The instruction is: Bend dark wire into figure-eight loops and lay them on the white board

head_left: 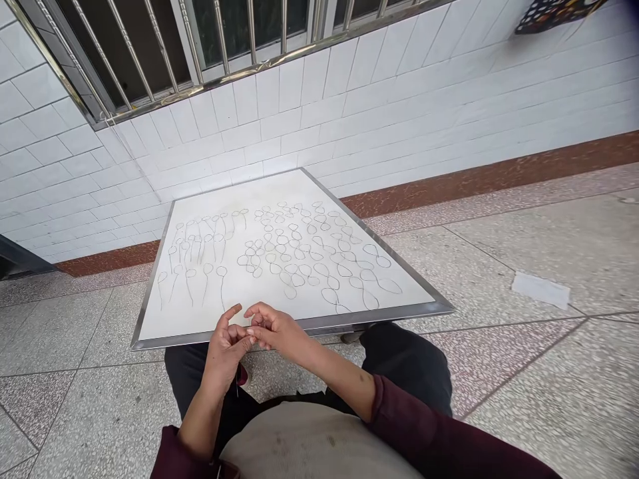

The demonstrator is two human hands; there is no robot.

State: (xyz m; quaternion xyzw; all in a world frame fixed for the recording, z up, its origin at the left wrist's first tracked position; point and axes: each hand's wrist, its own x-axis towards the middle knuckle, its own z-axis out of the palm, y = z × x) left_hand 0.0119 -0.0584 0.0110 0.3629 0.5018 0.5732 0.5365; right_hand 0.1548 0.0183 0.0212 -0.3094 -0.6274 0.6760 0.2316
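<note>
- The left hand (223,349) and right hand (279,336) meet at the near edge of the desk (259,189); thumb and forefinger of each are pressed together, apparently pinching a thin strand (237,389), mostly hidden by the fingers;
- the strand's tail seems to hang below the desk's near edge;
- single-looped wires (222,277) lie toward the desk's left side; double-looped wires (378,280) spread over its middle and right;
- such pieces should be nearly weightless, springy, easily kinked; best held by the neck, with light fingertips
</note>
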